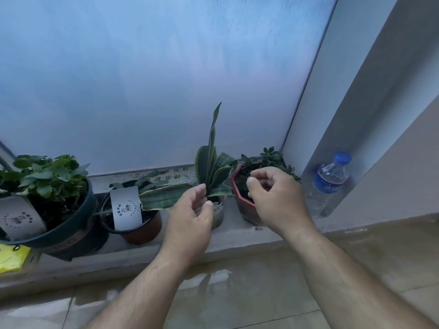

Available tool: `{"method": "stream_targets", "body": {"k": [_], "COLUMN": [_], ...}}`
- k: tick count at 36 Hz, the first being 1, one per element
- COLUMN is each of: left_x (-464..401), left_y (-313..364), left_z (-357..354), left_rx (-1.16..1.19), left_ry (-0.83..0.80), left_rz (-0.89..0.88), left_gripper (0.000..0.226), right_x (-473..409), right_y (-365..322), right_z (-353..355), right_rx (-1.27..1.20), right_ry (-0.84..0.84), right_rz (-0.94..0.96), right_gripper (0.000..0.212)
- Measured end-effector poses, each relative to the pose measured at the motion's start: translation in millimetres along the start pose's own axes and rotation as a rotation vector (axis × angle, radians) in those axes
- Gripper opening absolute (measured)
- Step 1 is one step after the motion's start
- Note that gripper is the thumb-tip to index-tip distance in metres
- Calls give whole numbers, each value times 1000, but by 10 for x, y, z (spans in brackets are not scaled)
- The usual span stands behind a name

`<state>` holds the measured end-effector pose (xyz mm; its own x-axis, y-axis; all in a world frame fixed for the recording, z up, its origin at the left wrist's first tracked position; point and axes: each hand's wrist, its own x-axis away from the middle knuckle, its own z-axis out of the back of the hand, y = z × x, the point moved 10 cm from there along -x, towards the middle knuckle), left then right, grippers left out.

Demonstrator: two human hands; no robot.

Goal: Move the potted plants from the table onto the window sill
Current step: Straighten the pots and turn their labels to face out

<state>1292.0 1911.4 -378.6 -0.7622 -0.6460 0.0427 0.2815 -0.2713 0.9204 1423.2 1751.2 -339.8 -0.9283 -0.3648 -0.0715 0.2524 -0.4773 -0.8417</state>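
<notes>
Several potted plants stand in a row on the grey window sill (237,236). From the left: a leafy plant in a dark green pot (71,233), a brown pot (140,231) with a white card, a snake plant (211,162) in a clear pot (219,214), and a red pot (244,205) with a small succulent. My left hand (190,219) hovers in front of the clear pot, fingers apart, thumb near its rim. My right hand (275,198) is over the red pot, fingers loosely curled, holding nothing visible.
A water bottle with a blue cap (327,184) stands in the sill's right corner against the wall. Frosted glass (166,79) backs the sill. A yellow item (11,257) lies at the far left. Below the sill runs a glossy tiled surface (237,293).
</notes>
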Motion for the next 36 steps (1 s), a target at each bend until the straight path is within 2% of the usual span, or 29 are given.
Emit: {"method": "stream_targets", "body": {"k": [3, 6, 10, 16, 27, 36], "left_x": [31, 71, 115, 92, 2, 18], "left_y": [46, 67, 170, 432, 396, 426], "left_z": [-198, -415, -661, -1035, -1310, -1345], "left_rx": [6, 21, 17, -11, -17, 10], "left_ry": [-42, -100, -173, -216, -282, -340], "left_rz": [-8, 3, 4, 12, 83, 77], "left_gripper": [42, 43, 47, 57, 45, 55], "right_x": [-89, -137, -174, -225, -228, -220], "right_y": [220, 515, 795, 904, 972, 951], "right_z": [399, 706, 770, 589, 537, 517], "right_rx": [-47, -65, -67, -50, -6, -10], "right_ry": [131, 189, 117, -11, -73, -80], "right_rz": [-61, -153, -234, -261, -294, -284], "right_gripper": [9, 10, 11, 13, 22, 18]}}
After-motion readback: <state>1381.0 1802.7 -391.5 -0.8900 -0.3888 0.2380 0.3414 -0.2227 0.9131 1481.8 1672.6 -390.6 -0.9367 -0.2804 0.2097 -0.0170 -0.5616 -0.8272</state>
